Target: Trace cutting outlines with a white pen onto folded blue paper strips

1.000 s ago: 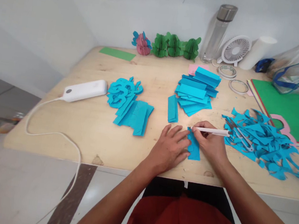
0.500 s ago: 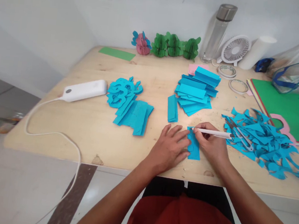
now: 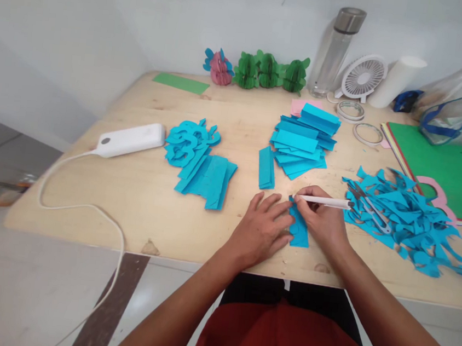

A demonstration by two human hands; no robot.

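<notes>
Under my fingers lies a small blue paper strip (image 3: 300, 236) with a faint drawn outline, near the table's front edge. My left hand (image 3: 264, 226) rests flat with fingers spread, their tips on the strip's left edge. In my right hand (image 3: 323, 221) is a white pen (image 3: 329, 202), held nearly level, its tip at the strip's top left corner. The hand covers part of the strip's upper right. Just beyond, a folded blue paper piece (image 3: 267, 167) lies beside a pile of folded blue papers (image 3: 300, 142).
Blue paper scraps (image 3: 411, 225) with scissors (image 3: 375, 213) on them lie at right, by green sheets (image 3: 446, 168). Left are blue cutouts (image 3: 190, 144) and a white power bank (image 3: 131, 139) with a cable. A bottle (image 3: 334, 57), fan (image 3: 364, 77) and tape rolls (image 3: 350, 110) stand behind.
The pen and my right hand have shifted slightly left and up, bringing the tip to the strip's top left corner. My left hand stays in place.
</notes>
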